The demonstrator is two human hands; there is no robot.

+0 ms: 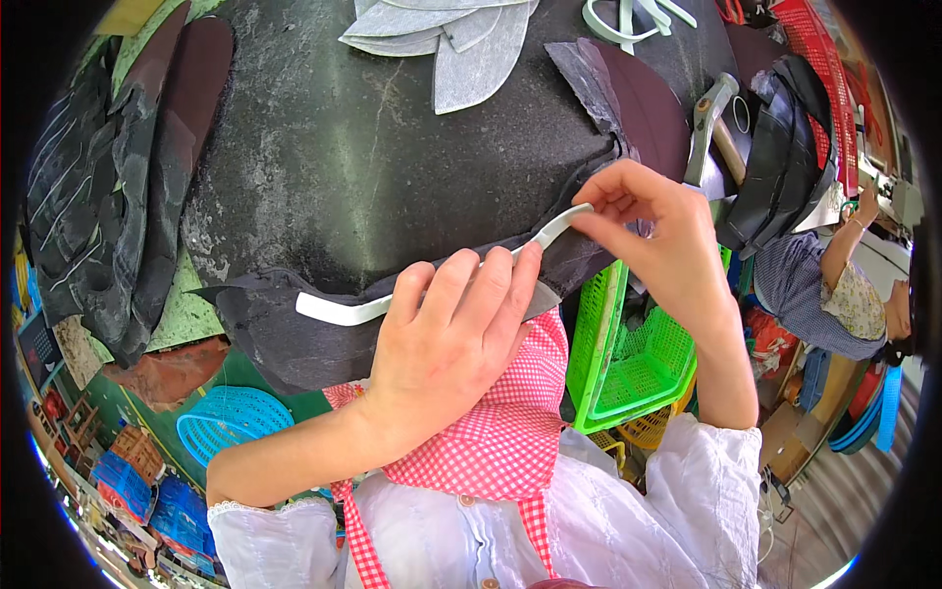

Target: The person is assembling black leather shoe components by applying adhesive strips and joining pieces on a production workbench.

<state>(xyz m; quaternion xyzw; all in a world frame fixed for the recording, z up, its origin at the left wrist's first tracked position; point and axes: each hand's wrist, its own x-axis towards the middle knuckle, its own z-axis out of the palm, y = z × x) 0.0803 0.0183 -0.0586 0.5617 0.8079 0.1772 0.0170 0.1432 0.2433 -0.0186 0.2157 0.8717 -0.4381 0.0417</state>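
Observation:
A narrow white strip point(336, 311) runs along the upper edge of a dark grey-black curved piece of material point(285, 339) at the near edge of the black work surface point(294, 167). My left hand point(456, 339) lies on the strip's middle with its fingers stretched out and hides that part. My right hand point(653, 221) pinches the strip's right end between thumb and fingers, raised a little off the material. Part of the dark piece continues beneath my right hand.
Grey-white curved pieces point(481, 59) and pale loops point(628, 25) lie at the back. A hammer point(711, 118) rests at the right beside black pieces point(795, 157). Dark pieces point(108, 196) are stacked left. A green basket point(638, 363) stands below right, and another person point(824, 290) is farther right.

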